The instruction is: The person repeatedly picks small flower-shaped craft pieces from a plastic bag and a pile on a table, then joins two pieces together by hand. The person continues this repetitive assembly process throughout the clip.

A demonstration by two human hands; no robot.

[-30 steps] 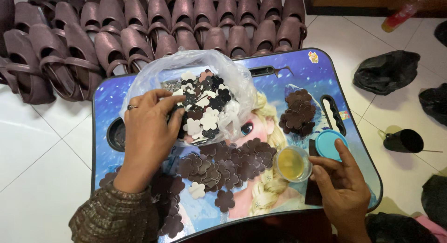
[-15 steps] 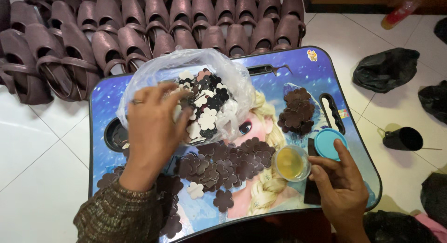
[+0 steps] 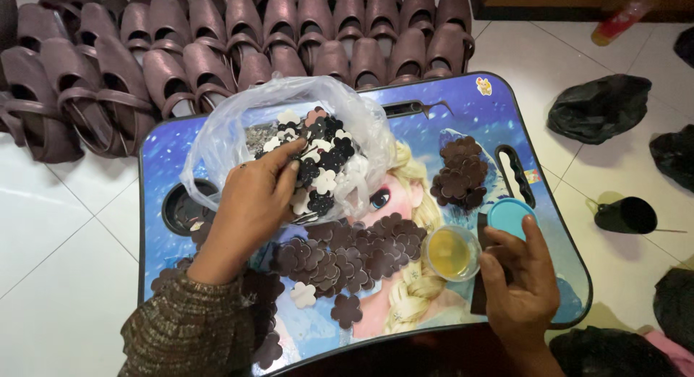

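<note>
I see rows of dark maroon plastic slippers (image 3: 238, 37) behind the tray, and crumpled black plastic bags (image 3: 598, 106) on the white tiled floor (image 3: 50, 276).

Left hand (image 3: 253, 203) palm down, fingers curled, reaching forward, wrist straight, knit sleeve (image 3: 191, 330) covering forearm. Right hand (image 3: 522, 276) near own body, fingers loosely bent, thumb pointing up, index raised.

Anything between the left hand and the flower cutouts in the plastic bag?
Nothing visible. The left hand reaches through the open mouth of the clear plastic bag, fingertips already among the black, white and brown flower cutouts. The bag film lies around the hand, not across its path.
</note>
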